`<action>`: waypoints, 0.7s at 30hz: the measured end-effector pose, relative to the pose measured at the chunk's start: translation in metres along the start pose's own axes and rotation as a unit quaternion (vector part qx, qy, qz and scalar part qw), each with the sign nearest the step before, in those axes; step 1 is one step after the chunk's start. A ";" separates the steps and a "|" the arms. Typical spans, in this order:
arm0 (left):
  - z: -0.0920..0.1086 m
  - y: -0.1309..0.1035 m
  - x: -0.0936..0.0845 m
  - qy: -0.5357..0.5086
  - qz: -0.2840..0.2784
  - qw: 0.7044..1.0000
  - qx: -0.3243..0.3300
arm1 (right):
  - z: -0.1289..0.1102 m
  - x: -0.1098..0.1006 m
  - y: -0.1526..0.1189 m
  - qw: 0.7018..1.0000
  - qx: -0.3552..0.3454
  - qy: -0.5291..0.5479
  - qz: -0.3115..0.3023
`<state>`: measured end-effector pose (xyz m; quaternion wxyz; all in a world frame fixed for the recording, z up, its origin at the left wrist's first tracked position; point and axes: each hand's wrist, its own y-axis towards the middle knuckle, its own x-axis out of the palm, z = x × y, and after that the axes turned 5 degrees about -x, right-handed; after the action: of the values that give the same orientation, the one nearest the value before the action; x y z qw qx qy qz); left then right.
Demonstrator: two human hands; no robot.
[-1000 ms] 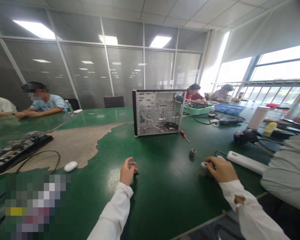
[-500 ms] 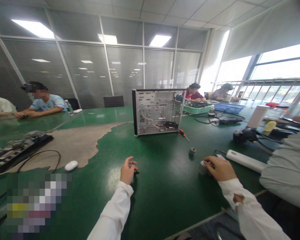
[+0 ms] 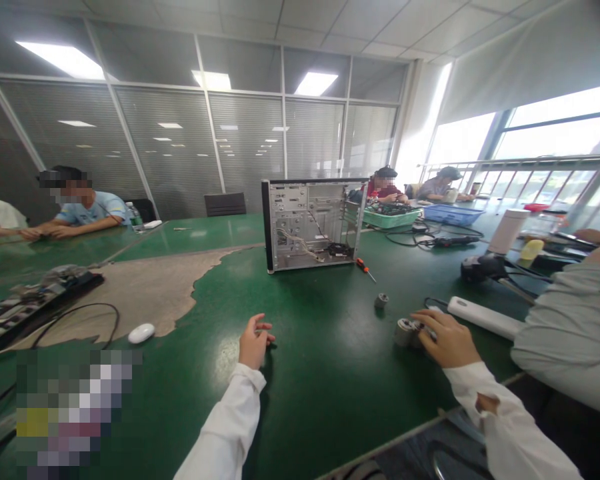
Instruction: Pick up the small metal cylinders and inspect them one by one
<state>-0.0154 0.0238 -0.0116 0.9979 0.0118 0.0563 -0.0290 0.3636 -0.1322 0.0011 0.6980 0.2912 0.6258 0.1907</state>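
My left hand (image 3: 254, 341) hovers over or rests on the green table left of centre, its fingers partly spread and nothing in them. At the right, my right hand (image 3: 447, 337) curls its fingers over a grey metal cylinder, mostly hidden beneath them. Against its left side stands another short grey metal cylinder (image 3: 405, 333), upright, with a detailed top face. A smaller grey cylinder (image 3: 381, 301) stands apart, farther back. Beyond it lies a screwdriver (image 3: 365, 268) with an orange and black handle, beside an open computer case (image 3: 313, 225) that shows wires inside.
A white power strip (image 3: 483, 318) lies right of my right hand, near a person's sleeve (image 3: 565, 327). Green (image 3: 393, 219) and blue (image 3: 453, 213) baskets stand farther back. On the left are a white mouse (image 3: 141, 333) and circuit parts (image 3: 40, 300). Other people sit around the table.
My right hand has shifted slightly right of the left cylinder, uncovering more of its top. My left hand keeps its pose. The view has turned slightly right.
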 end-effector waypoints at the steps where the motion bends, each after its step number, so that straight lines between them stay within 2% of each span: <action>1: 0.000 0.000 0.000 0.000 0.000 1.000 0.000 | 0.001 0.000 -0.003 1.000 0.024 -0.014 0.001; 3: 0.001 0.000 0.000 0.000 -0.002 1.000 0.001 | 0.005 0.000 -0.011 0.997 0.070 -0.027 -0.016; 6: 0.003 -0.001 0.001 0.003 -0.001 1.000 0.004 | 0.012 -0.002 -0.020 0.991 0.118 0.031 -0.064; 10: 0.004 -0.002 0.001 0.004 0.004 1.000 0.003 | 0.018 -0.007 -0.026 0.981 0.122 0.096 -0.118; 17: 0.002 -0.001 0.001 0.010 -0.004 1.000 0.011 | 0.014 -0.016 -0.034 0.981 0.109 0.118 -0.110; 21: 0.000 0.000 0.001 0.008 -0.007 1.000 0.009 | 0.001 -0.022 -0.039 0.979 0.091 0.156 -0.099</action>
<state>-0.0145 0.0239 -0.0113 0.9971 0.0208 0.0640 -0.0360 0.3575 -0.1759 -0.0075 0.5776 0.2567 0.7675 0.1065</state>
